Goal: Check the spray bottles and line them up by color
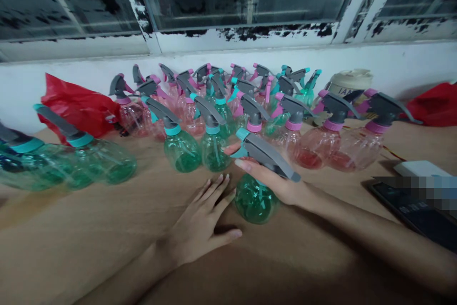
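My right hand is closed around the neck of a green spray bottle with a grey and teal trigger head. The bottle stands upright at the middle of the table, and its collar is mostly hidden by my fingers. Just left of it, my left hand lies flat on the tabletop with fingers spread, holding nothing. Beyond my hands are two more green spray bottles, close together. To their right stands a row of clear pink spray bottles with grey and pink heads.
Several more spray bottles crowd the back by the wall. Green bottles stand at the left beside a red plastic bag. Another red bag and a white tub are at the back right. A dark phone lies near my right forearm.
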`<move>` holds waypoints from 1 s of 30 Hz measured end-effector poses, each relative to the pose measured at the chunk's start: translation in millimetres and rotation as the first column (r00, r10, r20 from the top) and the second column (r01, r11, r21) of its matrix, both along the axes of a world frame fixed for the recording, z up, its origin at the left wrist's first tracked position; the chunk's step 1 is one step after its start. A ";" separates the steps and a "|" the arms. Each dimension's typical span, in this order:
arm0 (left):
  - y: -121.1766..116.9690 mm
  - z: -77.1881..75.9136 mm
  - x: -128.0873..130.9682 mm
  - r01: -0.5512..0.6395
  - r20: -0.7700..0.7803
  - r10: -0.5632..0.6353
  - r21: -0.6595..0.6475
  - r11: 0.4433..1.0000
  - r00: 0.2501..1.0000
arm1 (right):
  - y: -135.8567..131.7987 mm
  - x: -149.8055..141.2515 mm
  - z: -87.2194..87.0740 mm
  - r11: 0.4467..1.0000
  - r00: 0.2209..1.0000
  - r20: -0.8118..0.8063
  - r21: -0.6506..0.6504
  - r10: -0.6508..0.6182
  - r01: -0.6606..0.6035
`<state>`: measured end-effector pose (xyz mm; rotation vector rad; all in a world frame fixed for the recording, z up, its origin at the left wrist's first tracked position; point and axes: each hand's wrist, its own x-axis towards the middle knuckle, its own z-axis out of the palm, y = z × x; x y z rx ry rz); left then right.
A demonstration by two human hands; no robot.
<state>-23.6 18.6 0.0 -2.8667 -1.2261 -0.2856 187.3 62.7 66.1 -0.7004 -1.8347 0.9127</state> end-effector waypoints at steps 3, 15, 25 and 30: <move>0.1 0.2 0.4 0.001 -0.002 -0.001 -0.008 1.000 1.000 | -0.2 -0.3 -0.6 1.000 1.000 0.002 0.003 0.007 -0.007; -0.3 -0.4 -0.4 0.011 -0.020 -0.011 0.041 0.999 1.000 | 1.8 0.2 -3.2 1.000 0.999 -0.022 -0.007 0.023 -0.024; -0.6 1.8 0.7 0.005 -0.016 -0.004 0.043 0.999 1.000 | 3.8 -0.3 3.7 0.999 1.000 0.012 0.042 0.016 -0.016; -1.0 3.0 1.1 0.000 -0.008 0.000 0.012 1.000 1.000 | 3.1 3.7 2.9 0.999 0.996 0.086 0.053 -0.003 -0.001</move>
